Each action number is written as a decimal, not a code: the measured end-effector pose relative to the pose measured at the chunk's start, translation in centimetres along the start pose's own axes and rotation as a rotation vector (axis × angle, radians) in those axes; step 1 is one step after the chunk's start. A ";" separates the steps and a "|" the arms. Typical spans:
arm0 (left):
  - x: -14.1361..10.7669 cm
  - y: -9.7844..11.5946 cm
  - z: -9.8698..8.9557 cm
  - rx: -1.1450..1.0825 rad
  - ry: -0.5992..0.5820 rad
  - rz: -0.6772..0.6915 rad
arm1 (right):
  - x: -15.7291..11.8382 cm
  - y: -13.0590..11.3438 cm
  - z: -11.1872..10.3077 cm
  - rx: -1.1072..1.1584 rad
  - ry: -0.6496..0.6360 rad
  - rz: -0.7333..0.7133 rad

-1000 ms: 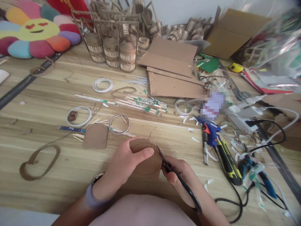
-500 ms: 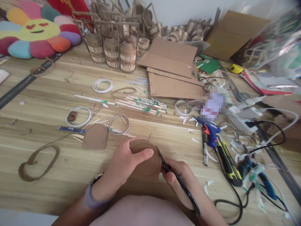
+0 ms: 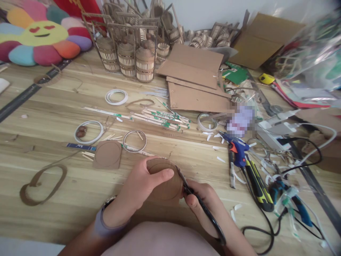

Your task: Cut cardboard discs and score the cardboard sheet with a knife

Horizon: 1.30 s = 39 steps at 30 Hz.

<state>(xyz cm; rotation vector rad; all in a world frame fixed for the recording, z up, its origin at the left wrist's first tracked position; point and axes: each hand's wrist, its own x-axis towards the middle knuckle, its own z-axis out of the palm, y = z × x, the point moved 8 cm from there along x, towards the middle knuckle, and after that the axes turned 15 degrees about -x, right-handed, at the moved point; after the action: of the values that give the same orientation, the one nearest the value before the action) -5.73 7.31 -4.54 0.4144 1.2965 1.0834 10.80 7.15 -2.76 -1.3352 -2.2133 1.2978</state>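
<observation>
My left hand (image 3: 145,181) grips a brown cardboard piece (image 3: 166,186) with a circle drawn on it, the thumb lying across its top face. In my right hand (image 3: 201,199) is a pair of black-handled scissors (image 3: 206,209), with the blades at the right edge of the cardboard. One scissor handle runs down along the palm; the other is hidden by the fingers. Left of the hands lies a second cardboard square (image 3: 107,154), also marked with a circle. A thin ring (image 3: 134,131) rests just beyond it.
A blue glue gun (image 3: 241,151), a yellow-black utility knife (image 3: 259,185) and pliers (image 3: 301,206) lie at right among cords and paper scraps. Wooden sticks (image 3: 160,119), tape rolls (image 3: 116,97) and cardboard sheets (image 3: 197,94) are farther back. Small lidded baskets (image 3: 145,64) stand behind.
Both hands, the cardboard and the scissors stay almost in place. The view shifts very slightly; no clear movement of the blades shows.
</observation>
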 end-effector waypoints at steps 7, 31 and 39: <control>0.2 -0.2 -0.1 0.023 -0.015 -0.003 | 0.1 -0.1 0.0 -0.034 0.003 -0.001; -0.2 0.6 2.4 0.031 -0.360 0.077 | 0.3 0.2 0.2 0.002 -0.020 -0.018; -0.3 0.5 2.4 0.011 -0.362 0.077 | 0.1 -0.6 -0.1 -0.007 0.011 -0.058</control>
<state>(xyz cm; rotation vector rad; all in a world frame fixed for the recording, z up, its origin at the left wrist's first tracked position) -3.72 8.04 -3.29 0.6412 0.9726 1.0105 10.45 7.17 -2.31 -1.2676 -2.2336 1.2608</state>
